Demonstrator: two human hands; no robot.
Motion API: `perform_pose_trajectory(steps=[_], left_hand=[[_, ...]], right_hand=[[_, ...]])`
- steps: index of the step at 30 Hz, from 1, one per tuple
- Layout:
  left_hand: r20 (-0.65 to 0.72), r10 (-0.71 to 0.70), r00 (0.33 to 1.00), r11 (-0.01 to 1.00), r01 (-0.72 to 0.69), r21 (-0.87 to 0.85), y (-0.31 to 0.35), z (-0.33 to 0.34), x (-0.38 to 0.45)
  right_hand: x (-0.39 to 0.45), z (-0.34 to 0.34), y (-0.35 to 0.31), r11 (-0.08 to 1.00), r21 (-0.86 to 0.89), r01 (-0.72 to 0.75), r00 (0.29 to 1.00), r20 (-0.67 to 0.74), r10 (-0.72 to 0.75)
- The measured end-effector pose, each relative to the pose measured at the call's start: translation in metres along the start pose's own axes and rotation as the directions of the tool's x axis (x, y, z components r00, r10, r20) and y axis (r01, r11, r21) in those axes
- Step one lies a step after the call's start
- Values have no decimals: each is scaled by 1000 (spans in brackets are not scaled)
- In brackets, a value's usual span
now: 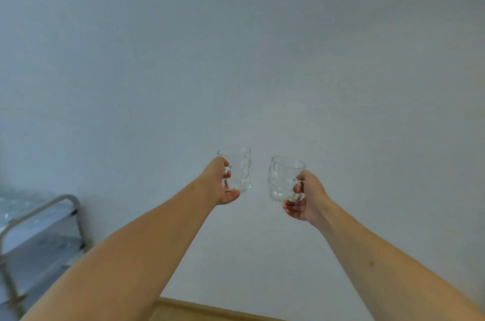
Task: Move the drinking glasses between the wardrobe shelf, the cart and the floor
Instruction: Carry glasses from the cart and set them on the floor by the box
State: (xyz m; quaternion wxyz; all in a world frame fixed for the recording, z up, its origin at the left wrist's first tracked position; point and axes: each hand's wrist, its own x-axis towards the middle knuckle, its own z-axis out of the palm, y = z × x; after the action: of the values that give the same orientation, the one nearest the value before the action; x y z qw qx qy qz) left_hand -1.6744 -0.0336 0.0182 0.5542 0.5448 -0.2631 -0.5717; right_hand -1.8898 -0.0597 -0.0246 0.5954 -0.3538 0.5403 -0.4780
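2 glass mugs being held up before a pale wall.
The left hand [221, 184] is gripping the left mug [240, 168] by its handle; the right hand [305, 196] is gripping the right mug [282, 179] likewise.

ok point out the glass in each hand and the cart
left glass mug [240, 168], head view, on its clear body beside the handle
right glass mug [282, 179], head view, on its clear body left of the handle
cart [67, 198], head view, on the curved metal handle bar

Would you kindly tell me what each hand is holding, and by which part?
Each hand grips a clear dimpled glass mug by its handle: the left hand holds one mug, the right hand the other mug.
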Motion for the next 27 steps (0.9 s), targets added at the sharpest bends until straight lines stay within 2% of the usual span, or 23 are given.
perform_pose_trajectory(steps=[9,18,27], left_hand=[[-199,28,980,1000,-29,-1,60,-192,16],[-384,68,921,997,-73,2,97,-356,21],[-562,-61,825,990,-22,-139,103,-484,41]], right_hand=[[3,206,41,999,-41,-32,980,197,39],[13,395,88,990,-113,-87,926,358,122],[31,544,138,950,-287,-122,827,501,257]])
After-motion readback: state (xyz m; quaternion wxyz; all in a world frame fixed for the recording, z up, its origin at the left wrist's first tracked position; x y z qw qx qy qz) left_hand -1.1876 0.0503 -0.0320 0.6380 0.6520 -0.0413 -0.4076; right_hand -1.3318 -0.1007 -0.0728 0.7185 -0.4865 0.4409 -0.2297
